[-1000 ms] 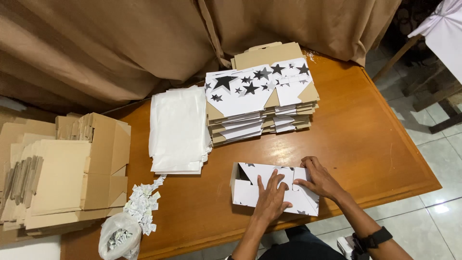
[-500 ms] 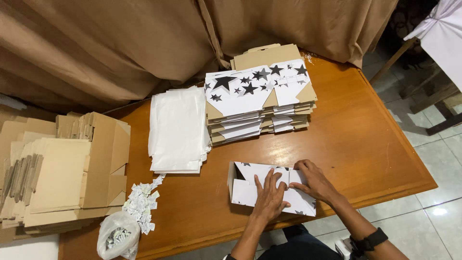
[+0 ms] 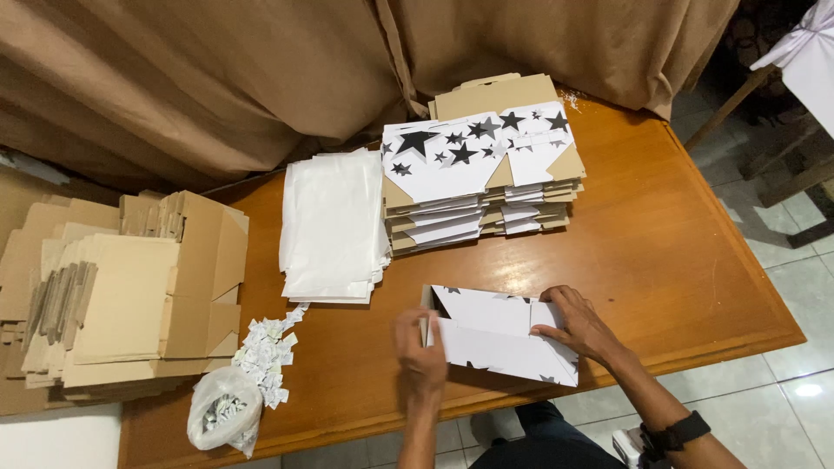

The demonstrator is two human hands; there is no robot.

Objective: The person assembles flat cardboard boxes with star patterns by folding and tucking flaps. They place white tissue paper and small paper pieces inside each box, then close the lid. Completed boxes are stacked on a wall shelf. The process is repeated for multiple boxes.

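1. Near the front edge of the table [image 3: 695, 260], in front of the stack [image 3: 482, 165] of star-printed flat boxes, lies a white box [image 3: 499, 343] with some black stars, partly folded.
2. Left hand [image 3: 421, 352] grips the box's left end, fingers closed on the flap.
3. Right hand [image 3: 578, 326] lies flat on the box's right part, fingers spread, pressing down.

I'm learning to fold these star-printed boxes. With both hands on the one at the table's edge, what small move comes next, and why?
Probably press the near flap down flat. The left hand grips the white star-printed box at its left end while the right hand pins the top right, and the long front panel looks folded over but not yet creased or tucked.
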